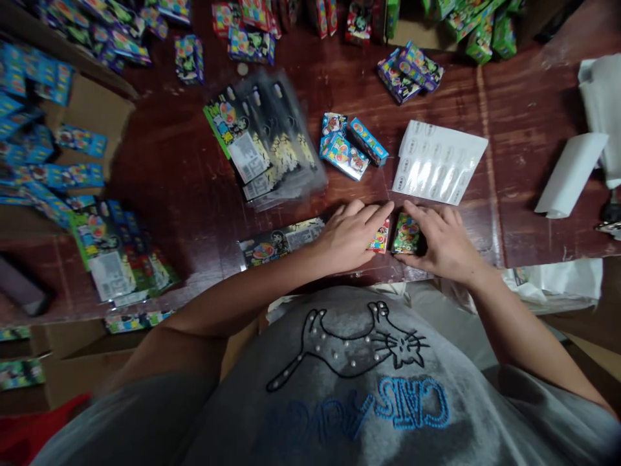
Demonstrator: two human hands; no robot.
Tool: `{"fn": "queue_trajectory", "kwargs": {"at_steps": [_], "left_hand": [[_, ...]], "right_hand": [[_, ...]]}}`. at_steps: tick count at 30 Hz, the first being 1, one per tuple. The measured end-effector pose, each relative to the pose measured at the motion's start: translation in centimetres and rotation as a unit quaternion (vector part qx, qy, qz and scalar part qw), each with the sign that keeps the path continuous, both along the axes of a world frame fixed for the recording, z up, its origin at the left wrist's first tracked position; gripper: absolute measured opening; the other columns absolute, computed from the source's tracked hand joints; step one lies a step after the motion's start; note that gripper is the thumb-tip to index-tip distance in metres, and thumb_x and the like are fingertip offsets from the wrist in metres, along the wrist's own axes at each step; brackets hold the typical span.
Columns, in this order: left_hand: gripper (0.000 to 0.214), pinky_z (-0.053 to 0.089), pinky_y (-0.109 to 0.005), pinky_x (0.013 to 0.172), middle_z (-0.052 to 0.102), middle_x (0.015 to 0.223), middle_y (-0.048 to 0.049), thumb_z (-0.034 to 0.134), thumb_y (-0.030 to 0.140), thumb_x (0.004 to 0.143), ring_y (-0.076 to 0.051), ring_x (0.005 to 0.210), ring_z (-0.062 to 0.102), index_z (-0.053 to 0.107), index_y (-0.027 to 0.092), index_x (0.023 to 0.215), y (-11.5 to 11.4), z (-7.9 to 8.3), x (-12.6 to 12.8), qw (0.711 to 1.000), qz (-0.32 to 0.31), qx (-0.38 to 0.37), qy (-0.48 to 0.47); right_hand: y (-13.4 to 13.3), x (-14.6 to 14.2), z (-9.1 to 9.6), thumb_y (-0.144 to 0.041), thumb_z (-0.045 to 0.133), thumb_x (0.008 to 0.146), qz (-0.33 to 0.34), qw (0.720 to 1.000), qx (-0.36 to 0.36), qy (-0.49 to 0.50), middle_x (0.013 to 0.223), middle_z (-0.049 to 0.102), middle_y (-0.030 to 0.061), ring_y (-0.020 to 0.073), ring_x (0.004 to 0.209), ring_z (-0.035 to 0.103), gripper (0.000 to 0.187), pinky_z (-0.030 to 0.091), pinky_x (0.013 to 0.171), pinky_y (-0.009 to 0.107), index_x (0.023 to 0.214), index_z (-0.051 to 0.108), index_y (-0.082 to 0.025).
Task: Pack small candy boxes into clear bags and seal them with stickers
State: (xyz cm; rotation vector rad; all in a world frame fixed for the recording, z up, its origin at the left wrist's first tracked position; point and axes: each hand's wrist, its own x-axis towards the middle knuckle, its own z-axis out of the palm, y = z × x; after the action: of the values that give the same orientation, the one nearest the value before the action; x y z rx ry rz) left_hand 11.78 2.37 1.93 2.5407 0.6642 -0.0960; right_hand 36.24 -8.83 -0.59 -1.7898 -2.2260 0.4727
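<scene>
Near the table's front edge, my left hand (350,236) is curled over a small red-and-white printed box (381,239), of which only the right end shows. A printed clear plastic bag (279,243) lies flat to the left, its right end running under that hand. My right hand (445,241) grips a small green printed box (406,233) between thumb and fingers. A narrow gap separates the two boxes. Just beyond my hands are several small blue boxes (343,155) and a white sheet of round clear stickers (439,162).
A fanned stack of printed plastic bags (272,142) lies left of centre. Cartons of blue boxes (87,139), purple boxes (111,32) and green boxes (502,35) edge the table. Loose purple boxes (410,71) lie at the back. A phone (22,285) rests far left, rolled white paper (570,175) at right.
</scene>
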Motion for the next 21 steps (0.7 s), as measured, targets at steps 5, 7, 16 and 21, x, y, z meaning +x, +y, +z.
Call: {"fn": "queue_trajectory", "kwargs": {"at_steps": [5,7,16,21], "left_hand": [[0.101,0.043,-0.050,0.109,0.064,0.144,-0.0193,0.084,0.043,0.089,-0.038,0.131,0.052,0.033,0.010,0.169,-1.7,0.0,0.7,0.997,0.062,0.045,0.013],[0.110,0.044,-0.049,0.106,0.064,0.141,-0.0207,0.087,0.048,0.087,-0.038,0.125,0.056,0.029,0.007,0.171,-2.5,-0.2,1.3,0.995,0.078,0.052,0.022],[0.141,0.034,-0.061,0.126,0.027,0.179,-0.0226,0.095,0.065,0.073,-0.049,0.156,0.037,0.009,0.021,0.176,-0.7,1.7,-6.6,0.992,0.117,0.048,-0.001],[0.115,0.031,-0.063,0.127,0.041,0.171,-0.0221,0.089,0.056,0.083,-0.049,0.155,0.039,0.027,0.017,0.172,1.5,1.1,-13.7,0.987,0.123,0.058,0.080]], "right_hand": [[-1.0,-2.1,0.7,-0.087,0.046,0.095,-0.305,0.950,-0.010,-0.060,0.121,0.061,0.0251,0.0433,0.104,0.064,0.086,0.057,0.083,0.061,0.134,0.069,-0.014],[-1.4,-3.6,0.5,-0.086,0.036,0.098,-0.370,0.927,-0.037,-0.051,0.118,0.060,0.0256,0.0389,0.092,0.067,0.084,0.058,0.071,0.055,0.122,0.068,-0.013],[-1.9,-1.2,4.1,-0.090,0.057,0.088,-0.092,0.995,-0.030,-0.009,0.165,0.048,0.0271,0.0520,0.146,0.053,0.110,0.053,0.110,0.073,0.169,0.036,-0.019],[2.3,0.9,0.8,-0.090,0.065,0.083,0.223,0.974,-0.027,0.025,0.182,0.031,0.0125,0.0458,0.166,0.030,0.111,0.019,0.134,0.075,0.172,0.035,-0.032]]}}
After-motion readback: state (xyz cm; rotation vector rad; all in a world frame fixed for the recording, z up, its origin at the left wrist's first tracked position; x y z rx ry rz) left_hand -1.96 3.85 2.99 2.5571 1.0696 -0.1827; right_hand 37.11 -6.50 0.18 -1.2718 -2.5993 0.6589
